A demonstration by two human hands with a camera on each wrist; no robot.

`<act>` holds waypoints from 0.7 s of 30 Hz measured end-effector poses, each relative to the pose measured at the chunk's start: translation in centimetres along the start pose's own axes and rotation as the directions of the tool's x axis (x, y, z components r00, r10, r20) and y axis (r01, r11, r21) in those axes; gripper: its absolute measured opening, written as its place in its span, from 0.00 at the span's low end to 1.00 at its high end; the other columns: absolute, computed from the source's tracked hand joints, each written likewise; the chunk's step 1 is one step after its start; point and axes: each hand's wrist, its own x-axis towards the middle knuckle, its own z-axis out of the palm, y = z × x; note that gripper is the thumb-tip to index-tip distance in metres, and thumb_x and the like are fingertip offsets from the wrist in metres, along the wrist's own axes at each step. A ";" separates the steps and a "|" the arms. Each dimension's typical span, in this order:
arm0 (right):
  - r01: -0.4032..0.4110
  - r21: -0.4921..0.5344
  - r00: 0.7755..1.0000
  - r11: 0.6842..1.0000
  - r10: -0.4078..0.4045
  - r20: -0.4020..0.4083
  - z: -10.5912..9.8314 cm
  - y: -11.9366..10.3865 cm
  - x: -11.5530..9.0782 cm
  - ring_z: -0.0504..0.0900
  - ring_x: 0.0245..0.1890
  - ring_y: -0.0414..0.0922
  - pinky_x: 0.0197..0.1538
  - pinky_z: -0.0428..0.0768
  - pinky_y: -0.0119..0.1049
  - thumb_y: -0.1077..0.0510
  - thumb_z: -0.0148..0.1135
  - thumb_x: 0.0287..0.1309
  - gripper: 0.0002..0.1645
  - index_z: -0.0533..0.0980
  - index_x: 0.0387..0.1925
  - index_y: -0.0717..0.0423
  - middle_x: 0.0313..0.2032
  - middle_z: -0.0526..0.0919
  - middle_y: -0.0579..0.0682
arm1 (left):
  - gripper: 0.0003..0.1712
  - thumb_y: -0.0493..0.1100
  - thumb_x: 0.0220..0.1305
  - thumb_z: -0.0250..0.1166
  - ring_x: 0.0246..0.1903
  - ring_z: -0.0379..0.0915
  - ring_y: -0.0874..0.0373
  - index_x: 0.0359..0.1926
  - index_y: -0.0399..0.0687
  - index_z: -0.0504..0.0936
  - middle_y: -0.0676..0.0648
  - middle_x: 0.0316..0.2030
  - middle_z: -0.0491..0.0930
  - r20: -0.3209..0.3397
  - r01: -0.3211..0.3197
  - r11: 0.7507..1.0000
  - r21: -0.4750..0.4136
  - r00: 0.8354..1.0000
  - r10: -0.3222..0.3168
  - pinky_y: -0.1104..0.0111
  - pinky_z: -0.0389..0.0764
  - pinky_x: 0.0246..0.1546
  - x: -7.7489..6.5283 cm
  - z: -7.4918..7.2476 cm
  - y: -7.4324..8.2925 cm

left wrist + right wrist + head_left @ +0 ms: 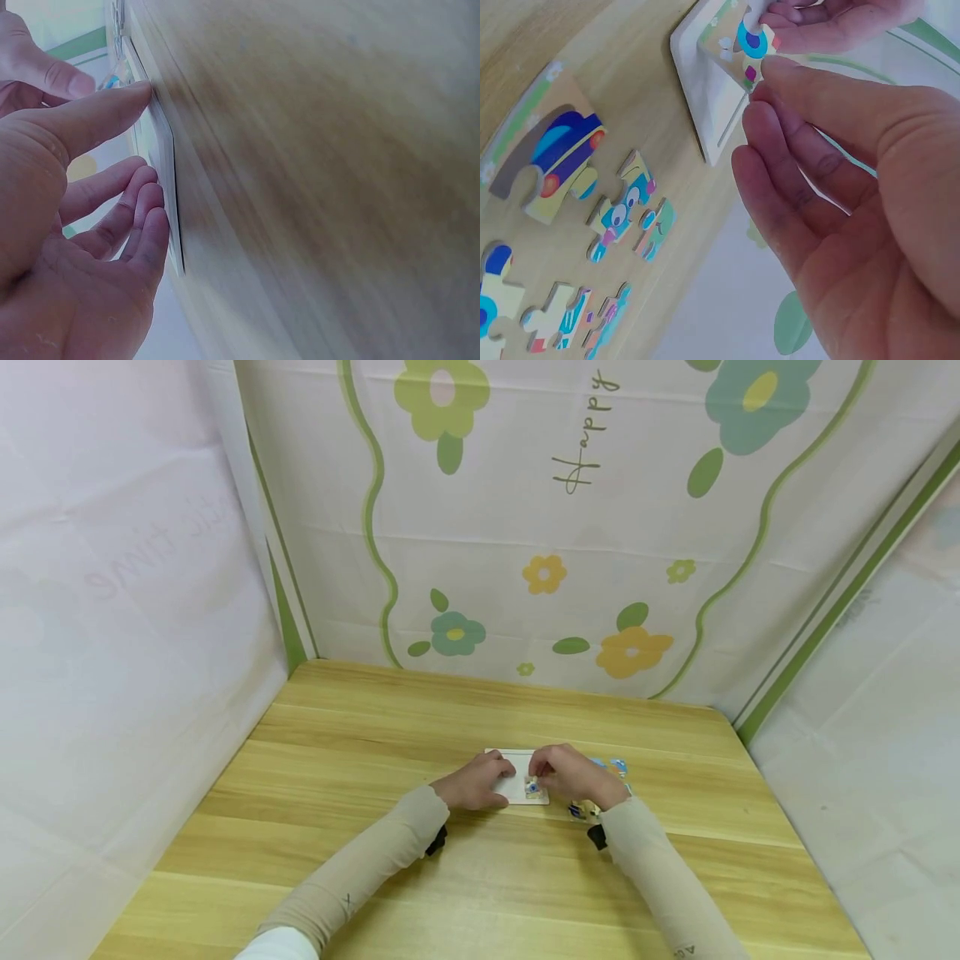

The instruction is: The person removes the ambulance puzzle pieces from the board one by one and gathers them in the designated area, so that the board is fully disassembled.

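Over the right end of a shallow white puzzle tray (513,787), my right hand (573,774) pinches a corner jigsaw piece (726,46) between thumb and fingers. The piece has a green border, white flowers and a blue ring; it tilts over the tray rim (692,84) in the right wrist view. My left hand (477,782) rests at the tray's left side. In the left wrist view, its thumb touches the tray edge (166,142) and its loosely bent fingers lie against the tray's face. The palm hides part of the tray.
Several loose jigsaw pieces lie on the wooden table (337,760) right of the tray, including one with a blue car (564,146) and one with cartoon eyes (621,214). My right forearm partly covers them in the head view. Flower-printed curtains (487,527) enclose the table's back and sides.
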 end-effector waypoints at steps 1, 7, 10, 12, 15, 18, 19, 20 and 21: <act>0.002 0.008 1.000 1.000 -0.002 0.002 -0.1 0.0 0.0 0.83 0.38 0.37 0.44 0.83 0.32 0.69 0.65 0.68 0.07 0.84 0.40 0.57 0.39 0.88 0.48 | 0.27 0.41 0.67 0.75 0.52 0.72 0.52 0.62 0.35 0.80 0.40 0.58 0.78 0.000 0.000 1.000 0.001 1.000 0.000 0.60 0.76 0.58 0.0 0.0 0.0; 0.001 0.043 1.000 0.999 -0.002 0.018 -0.5 -0.1 -0.3 0.82 0.36 0.37 0.41 0.82 0.30 0.69 0.64 0.70 0.05 0.83 0.38 0.58 0.37 0.87 0.48 | 0.27 0.41 0.66 0.75 0.52 0.71 0.52 0.62 0.35 0.80 0.40 0.58 0.78 -0.002 0.004 1.000 -0.002 1.000 -0.004 0.62 0.76 0.56 0.0 0.0 0.0; -0.008 0.051 1.000 0.999 0.007 0.015 -0.7 -0.1 -0.6 0.82 0.36 0.40 0.41 0.81 0.31 0.68 0.64 0.70 0.05 0.82 0.38 0.57 0.37 0.86 0.48 | 0.27 0.41 0.67 0.75 0.53 0.72 0.51 0.63 0.35 0.80 0.40 0.59 0.78 0.002 0.006 1.000 0.004 1.000 -0.006 0.60 0.76 0.59 0.1 0.0 0.0; -0.013 0.048 1.000 0.999 0.013 0.008 -0.9 -0.1 -0.8 0.82 0.36 0.41 0.41 0.81 0.32 0.68 0.64 0.71 0.05 0.82 0.37 0.56 0.36 0.86 0.48 | 0.28 0.41 0.67 0.75 0.55 0.72 0.51 0.64 0.35 0.80 0.40 0.60 0.78 0.006 0.006 1.000 0.009 1.000 -0.006 0.59 0.76 0.61 0.1 0.1 -0.1; -0.018 0.033 1.000 0.999 0.018 -0.013 -1.2 0.2 -1.4 0.81 0.35 0.40 0.40 0.81 0.32 0.67 0.65 0.70 0.06 0.82 0.37 0.55 0.36 0.86 0.47 | 0.28 0.42 0.68 0.74 0.56 0.73 0.50 0.64 0.35 0.80 0.40 0.60 0.78 0.010 0.009 1.000 0.009 1.000 -0.010 0.57 0.76 0.63 0.1 0.1 0.0; -0.012 0.011 0.999 1.000 0.013 -0.035 -1.7 0.6 -2.1 0.82 0.35 0.38 0.40 0.82 0.32 0.67 0.66 0.70 0.06 0.82 0.37 0.55 0.35 0.86 0.47 | 0.28 0.42 0.67 0.75 0.56 0.72 0.51 0.64 0.35 0.79 0.40 0.60 0.78 0.009 0.011 1.000 0.009 1.000 -0.012 0.57 0.75 0.63 0.0 0.1 0.0; -0.014 0.010 0.999 1.000 0.014 -0.042 -1.8 0.7 -2.4 0.82 0.35 0.38 0.40 0.82 0.32 0.68 0.66 0.69 0.05 0.82 0.37 0.55 0.36 0.86 0.47 | 0.28 0.42 0.67 0.75 0.55 0.72 0.51 0.64 0.36 0.79 0.40 0.60 0.78 0.009 0.013 1.000 0.007 1.000 -0.013 0.56 0.75 0.63 0.0 0.1 0.1; -0.012 0.009 0.999 1.000 0.013 -0.048 -1.9 0.9 -2.7 0.83 0.35 0.39 0.40 0.82 0.32 0.68 0.66 0.69 0.05 0.82 0.38 0.56 0.36 0.86 0.47 | 0.28 0.41 0.67 0.75 0.55 0.72 0.51 0.65 0.36 0.79 0.40 0.60 0.78 0.009 0.013 1.000 0.004 1.000 -0.013 0.56 0.74 0.64 -0.1 0.1 0.1; -0.013 0.006 0.998 1.000 0.014 -0.055 -2.1 1.1 -3.1 0.83 0.36 0.39 0.41 0.82 0.32 0.68 0.66 0.69 0.05 0.82 0.38 0.56 0.36 0.86 0.47 | 0.28 0.41 0.67 0.75 0.55 0.72 0.51 0.65 0.36 0.79 0.40 0.60 0.78 0.009 0.014 1.000 0.001 1.000 -0.014 0.55 0.73 0.66 -0.1 0.0 0.1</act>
